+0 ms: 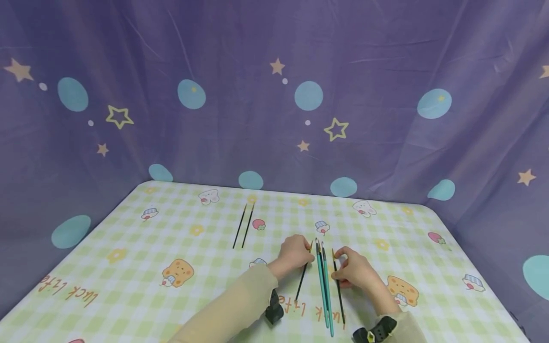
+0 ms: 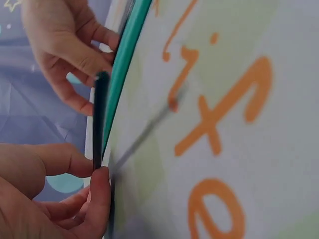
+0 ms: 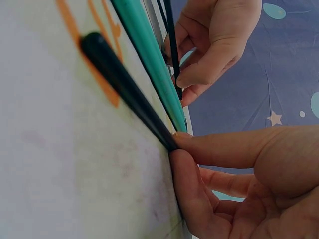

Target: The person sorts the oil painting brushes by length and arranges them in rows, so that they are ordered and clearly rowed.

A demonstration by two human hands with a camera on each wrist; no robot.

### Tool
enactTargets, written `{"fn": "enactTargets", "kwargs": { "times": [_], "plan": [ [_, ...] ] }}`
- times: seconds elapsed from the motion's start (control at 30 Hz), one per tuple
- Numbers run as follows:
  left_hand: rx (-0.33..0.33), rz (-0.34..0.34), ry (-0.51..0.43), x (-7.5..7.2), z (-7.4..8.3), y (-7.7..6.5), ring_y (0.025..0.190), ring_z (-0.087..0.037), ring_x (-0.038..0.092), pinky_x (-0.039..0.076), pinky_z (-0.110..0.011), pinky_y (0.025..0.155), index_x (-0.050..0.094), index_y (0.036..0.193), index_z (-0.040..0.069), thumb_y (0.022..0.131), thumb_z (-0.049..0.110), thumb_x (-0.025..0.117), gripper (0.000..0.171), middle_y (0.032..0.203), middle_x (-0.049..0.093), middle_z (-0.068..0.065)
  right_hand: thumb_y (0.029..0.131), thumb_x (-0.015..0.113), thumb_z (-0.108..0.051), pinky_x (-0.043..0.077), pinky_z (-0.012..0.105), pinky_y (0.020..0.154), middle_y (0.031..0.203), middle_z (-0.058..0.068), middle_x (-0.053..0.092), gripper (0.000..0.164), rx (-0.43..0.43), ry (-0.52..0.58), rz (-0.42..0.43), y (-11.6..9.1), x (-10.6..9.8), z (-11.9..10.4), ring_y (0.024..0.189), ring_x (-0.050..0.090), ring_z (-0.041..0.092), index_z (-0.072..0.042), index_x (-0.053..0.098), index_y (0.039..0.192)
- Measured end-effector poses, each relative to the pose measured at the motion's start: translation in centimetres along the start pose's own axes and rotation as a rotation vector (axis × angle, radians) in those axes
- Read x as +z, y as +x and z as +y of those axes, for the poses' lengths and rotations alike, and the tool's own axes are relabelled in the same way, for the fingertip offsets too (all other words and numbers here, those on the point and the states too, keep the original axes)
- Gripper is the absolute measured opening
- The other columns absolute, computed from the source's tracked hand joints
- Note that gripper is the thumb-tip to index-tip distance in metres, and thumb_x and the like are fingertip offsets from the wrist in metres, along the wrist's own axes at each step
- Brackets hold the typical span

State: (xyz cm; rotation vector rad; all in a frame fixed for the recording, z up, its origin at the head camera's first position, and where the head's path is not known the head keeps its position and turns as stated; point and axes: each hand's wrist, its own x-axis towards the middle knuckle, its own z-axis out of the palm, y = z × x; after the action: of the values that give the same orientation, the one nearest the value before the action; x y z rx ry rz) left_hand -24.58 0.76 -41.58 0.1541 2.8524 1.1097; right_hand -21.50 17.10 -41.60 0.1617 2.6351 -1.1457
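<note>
Left hand (image 1: pixel 297 252) and right hand (image 1: pixel 355 272) are kept apart, one dark brush (image 1: pixel 301 281) being pinched in the left and another dark brush (image 1: pixel 340 300) in the right, seemingly by the fingertips for fine control. Between them, teal brushes (image 1: pixel 327 286) are laid close together on the bench (image 1: pixel 141 267), perhaps for neat alignment; beyond the left, two thin brushes (image 1: pixel 247 226) are laid separately.
</note>
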Motion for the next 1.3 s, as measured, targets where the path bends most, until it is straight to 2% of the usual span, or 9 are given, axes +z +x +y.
{"fn": "enactTargets", "kwargs": {
  "times": [0.23, 0.47, 0.57, 0.7, 0.9, 1.0, 1.3],
  "plan": [
    [-0.101, -0.016, -0.182, -0.4, -0.9, 0.8, 0.044, -0.009, 0.052, 0.044, -0.021, 0.043, 0.065, 0.09, 0.004, 0.072, 0.008, 0.071, 0.02, 0.079, 0.062, -0.004, 0.075, 0.07, -0.005, 0.049, 0.025, 0.049, 0.079, 0.009, 0.052, 0.042, 0.002, 0.004, -0.005, 0.0, -0.1, 0.0, 0.058, 0.055, 0.016, -0.006, 0.05, 0.111],
    [-0.125, -0.025, -0.387, -2.1, -2.7, 2.2, 0.048, -0.012, 0.052, 0.048, -0.024, 0.044, 0.067, 0.099, 0.005, 0.076, 0.002, 0.063, 0.024, 0.075, 0.064, -0.005, 0.074, 0.07, -0.004, 0.049, 0.026, 0.049, 0.078, 0.009, 0.052, 0.042, -0.008, 0.01, 0.0, 0.0, -0.1, 0.1, 0.057, 0.055, 0.016, -0.006, 0.05, 0.111],
    [-0.108, -0.026, -0.421, -3.0, -3.4, 2.7, 0.05, -0.013, 0.054, 0.049, -0.025, 0.046, 0.066, 0.104, 0.005, 0.076, 0.001, 0.06, 0.029, 0.074, 0.064, -0.005, 0.074, 0.07, -0.004, 0.049, 0.026, 0.049, 0.078, 0.009, 0.052, 0.042, -0.011, 0.016, 0.006, 0.0, -0.2, 0.2, 0.056, 0.055, 0.016, -0.006, 0.05, 0.11],
    [-0.08, -0.007, -0.422, -3.8, -4.3, 3.4, 0.051, -0.012, 0.054, 0.049, -0.024, 0.047, 0.064, 0.108, 0.006, 0.077, 0.002, 0.057, 0.032, 0.076, 0.064, -0.006, 0.074, 0.071, -0.003, 0.049, 0.026, 0.049, 0.078, 0.009, 0.052, 0.042, -0.01, 0.023, 0.012, 0.0, -0.3, 0.2, 0.055, 0.055, 0.016, -0.006, 0.05, 0.11],
    [-0.107, 0.08, -0.442, -4.9, -5.5, 4.3, 0.051, -0.014, 0.052, 0.047, -0.025, 0.046, 0.064, 0.109, 0.005, 0.079, 0.002, 0.056, 0.032, 0.074, 0.062, -0.01, 0.074, 0.071, -0.004, 0.049, 0.026, 0.049, 0.079, 0.009, 0.052, 0.042, -0.007, 0.013, 0.01, 0.0, -0.3, 0.3, 0.055, 0.055, 0.016, -0.006, 0.05, 0.111],
    [-0.128, 0.133, -0.399, -5.4, -6.1, 5.0, 0.048, -0.012, 0.052, 0.045, -0.024, 0.045, 0.066, 0.107, 0.006, 0.078, 0.002, 0.058, 0.031, 0.073, 0.063, -0.007, 0.074, 0.071, -0.003, 0.049, 0.026, 0.049, 0.079, 0.009, 0.052, 0.042, -0.01, 0.013, 0.012, 0.0, -0.2, 0.3, 0.055, 0.056, 0.016, -0.006, 0.05, 0.111],
    [-0.149, 0.196, -0.255, -7.4, -7.9, 6.6, 0.046, -0.012, 0.051, 0.04, -0.024, 0.042, 0.066, 0.108, 0.008, 0.08, 0.006, 0.057, 0.029, 0.077, 0.065, -0.007, 0.074, 0.071, -0.003, 0.05, 0.026, 0.049, 0.079, 0.01, 0.052, 0.043, -0.017, 0.031, 0.003, 0.1, -0.1, 0.2, 0.056, 0.056, 0.016, -0.006, 0.05, 0.111]
  ]
}}
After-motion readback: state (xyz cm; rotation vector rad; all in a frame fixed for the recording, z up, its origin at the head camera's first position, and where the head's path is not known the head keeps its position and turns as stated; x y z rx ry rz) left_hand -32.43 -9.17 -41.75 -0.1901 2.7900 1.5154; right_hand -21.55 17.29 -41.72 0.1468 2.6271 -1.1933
